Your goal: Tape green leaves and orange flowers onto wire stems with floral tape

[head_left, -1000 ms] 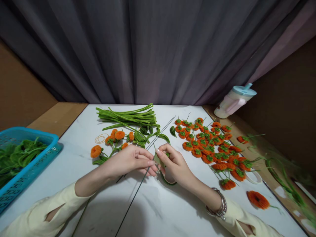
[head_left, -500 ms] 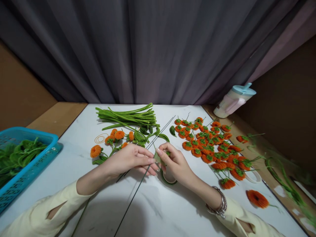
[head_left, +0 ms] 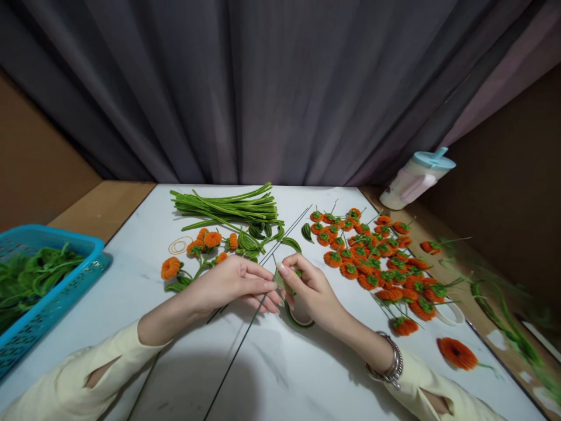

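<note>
Near the centre of the head view, my left hand (head_left: pixel 245 284) pinches a thin dark green wire (head_left: pixel 239 351), which slants down toward the front edge. My right hand (head_left: pixel 309 287) meets it from the right, its thumb and forefinger closed on a strip of pale green tape (head_left: pixel 279 279). A tape roll (head_left: pixel 301 316) lies partly hidden beneath the right hand. More thin wires (head_left: pixel 291 227) lie behind the hands. Orange flowers with green leaves (head_left: pixel 170 268) are left of my left hand.
Green stems (head_left: pixel 228 206) lie at the back. Many orange flower heads (head_left: pixel 359 253) cover the right side of the white table (head_left: pixel 280 374). A blue basket (head_left: pixel 94 263) of leaves stands left, a lidded cup (head_left: pixel 407 181) back right, before a dark curtain (head_left: pixel 272 88).
The wire end held between my hands has shifted very slightly. Both hands keep nearly the same place and grip.
</note>
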Demonstrator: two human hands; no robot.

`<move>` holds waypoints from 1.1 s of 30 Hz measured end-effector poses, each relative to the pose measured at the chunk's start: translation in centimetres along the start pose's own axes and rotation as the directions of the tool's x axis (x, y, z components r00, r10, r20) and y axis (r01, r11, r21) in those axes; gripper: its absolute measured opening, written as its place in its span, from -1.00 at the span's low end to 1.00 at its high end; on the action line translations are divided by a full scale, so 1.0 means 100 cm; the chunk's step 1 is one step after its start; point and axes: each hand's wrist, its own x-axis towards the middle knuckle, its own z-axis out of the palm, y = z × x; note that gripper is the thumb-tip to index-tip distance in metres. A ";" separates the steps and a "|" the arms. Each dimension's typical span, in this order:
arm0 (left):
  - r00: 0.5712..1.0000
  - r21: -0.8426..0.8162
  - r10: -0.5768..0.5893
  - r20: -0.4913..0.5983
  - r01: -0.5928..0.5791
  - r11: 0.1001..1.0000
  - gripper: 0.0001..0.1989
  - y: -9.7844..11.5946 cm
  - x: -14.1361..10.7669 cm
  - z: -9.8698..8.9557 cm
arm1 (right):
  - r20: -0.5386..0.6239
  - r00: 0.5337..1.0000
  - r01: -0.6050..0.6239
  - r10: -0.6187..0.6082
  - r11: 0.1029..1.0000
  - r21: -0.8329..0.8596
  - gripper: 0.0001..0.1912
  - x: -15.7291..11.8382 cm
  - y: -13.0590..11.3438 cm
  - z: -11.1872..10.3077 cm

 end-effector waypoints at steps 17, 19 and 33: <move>0.991 0.027 0.126 -0.046 -0.124 0.992 -0.83 0.004 -0.006 0.003 | 0.135 0.988 -0.110 0.078 0.963 0.244 -0.66 0.006 -0.002 -0.005; 0.990 0.026 0.123 -0.063 -0.122 0.992 -0.83 0.004 -0.006 0.004 | 0.096 0.993 -0.093 0.070 0.960 0.264 -0.69 0.006 -0.002 -0.005; 0.988 0.079 0.124 -0.092 -0.117 0.990 -0.83 0.004 -0.005 0.006 | 0.015 0.997 -0.072 0.071 0.969 0.237 -0.75 0.002 -0.012 -0.004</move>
